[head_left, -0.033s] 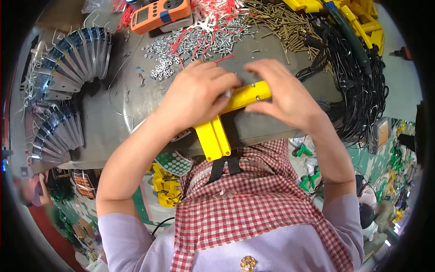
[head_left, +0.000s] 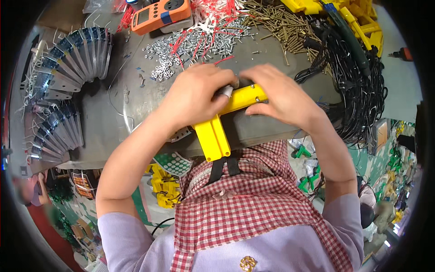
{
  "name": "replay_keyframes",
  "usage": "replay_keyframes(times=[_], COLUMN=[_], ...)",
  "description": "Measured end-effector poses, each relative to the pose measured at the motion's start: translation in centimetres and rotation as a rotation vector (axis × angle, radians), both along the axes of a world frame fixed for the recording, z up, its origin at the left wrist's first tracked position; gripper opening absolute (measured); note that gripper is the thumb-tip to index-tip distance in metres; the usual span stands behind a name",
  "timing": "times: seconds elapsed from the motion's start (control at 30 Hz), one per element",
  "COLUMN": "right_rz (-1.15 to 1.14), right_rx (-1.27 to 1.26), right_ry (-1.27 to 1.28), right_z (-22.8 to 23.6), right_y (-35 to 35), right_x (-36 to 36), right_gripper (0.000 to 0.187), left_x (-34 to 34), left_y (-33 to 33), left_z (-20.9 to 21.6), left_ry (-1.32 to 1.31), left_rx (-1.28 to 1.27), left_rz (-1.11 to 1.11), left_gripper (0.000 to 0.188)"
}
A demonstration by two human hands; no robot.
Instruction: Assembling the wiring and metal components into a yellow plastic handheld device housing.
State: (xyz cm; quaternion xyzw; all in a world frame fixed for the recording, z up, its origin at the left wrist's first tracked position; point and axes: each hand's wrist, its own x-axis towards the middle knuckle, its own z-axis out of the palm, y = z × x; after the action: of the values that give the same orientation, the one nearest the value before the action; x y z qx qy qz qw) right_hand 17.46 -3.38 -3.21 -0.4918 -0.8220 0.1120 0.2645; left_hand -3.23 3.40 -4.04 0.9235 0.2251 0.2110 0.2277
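Observation:
A yellow plastic housing [head_left: 212, 141], shaped like a gun with a handle, is held over the near edge of the bench. My left hand [head_left: 195, 93] is closed over its bend, with the handle jutting out below toward my apron. Something whitish shows by the left fingers, too small to name. My right hand [head_left: 285, 95] curls round the barrel's right end, thumb below and fingers above. Two metal screws [head_left: 258, 99] show on the barrel beside the right hand. The far side of the housing is hidden by my fingers.
Nuts [head_left: 163, 70], silver screws [head_left: 222, 43] and brass-coloured screws [head_left: 290, 34] lie heaped behind my hands. An orange meter [head_left: 158, 17] stands at the back. Wired boards in clear sleeves [head_left: 86, 56] fan out at left; black cables [head_left: 358, 90] pile at right, below yellow housings [head_left: 362, 22].
My right hand has shifted slightly left, its fingers drawing in closer over the end of the yellow housing. The left hand and the housing have barely moved.

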Motion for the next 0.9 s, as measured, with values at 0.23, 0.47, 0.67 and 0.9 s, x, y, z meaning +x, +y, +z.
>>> replay_keyframes(times=[0.23,0.47,0.67,0.9], right_rz=[0.202,0.290,0.262,0.234], right_rx=[-0.271,-0.066,-0.145,-0.086], right_ry=[-0.216,-0.079,-0.308,-0.321], right_z=[-0.3,-1.3,-0.3,-2.4], right_y=[1.4,1.0,0.6,1.2], right_x=[0.8,-0.4,-2.2,-1.3], right_gripper=[0.040,0.036,0.037,0.037], left_x=[-3.6,-6.4,-7.0,-6.1], left_y=[-2.1,-5.0,-5.1,-4.1], left_z=[0.4,-2.1,-2.4,1.7], left_ry=[0.014,-0.213,-0.233,0.030], left_rx=[-0.109,-0.124,-0.114,-0.058], left_rz=[0.172,0.294,0.353,0.030], left_gripper=[0.045,0.068,0.070,0.071])
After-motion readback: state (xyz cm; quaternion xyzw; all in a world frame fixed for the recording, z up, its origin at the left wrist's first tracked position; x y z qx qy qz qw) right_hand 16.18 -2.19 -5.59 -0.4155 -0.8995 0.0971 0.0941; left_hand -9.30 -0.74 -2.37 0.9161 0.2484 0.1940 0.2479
